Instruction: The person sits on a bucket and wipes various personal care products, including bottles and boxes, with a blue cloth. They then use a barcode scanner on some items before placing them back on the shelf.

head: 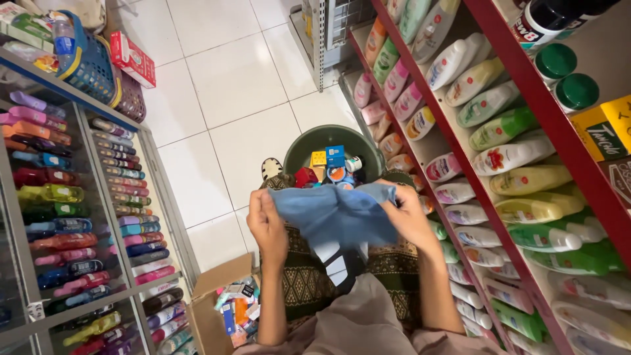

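A blue cloth [336, 214] is stretched between both my hands in front of my chest. My left hand [267, 222] pinches its left edge with closed fingers. My right hand [408, 215] grips its right edge, close to the red shelf [460, 158]. Just beyond the cloth, a dark green bucket [309, 143] stands on the white tiled floor, holding several small boxes and jars. A patterned green and brown skirt covers my lap below the cloth.
Rows of pastel bottles [499, 158] fill the red shelves on the right. On the left, a glass-fronted cabinet [85, 217] holds tubes and bottles, with a blue basket [89, 66] on top. An open cardboard box [227, 302] of small items sits by my left side.
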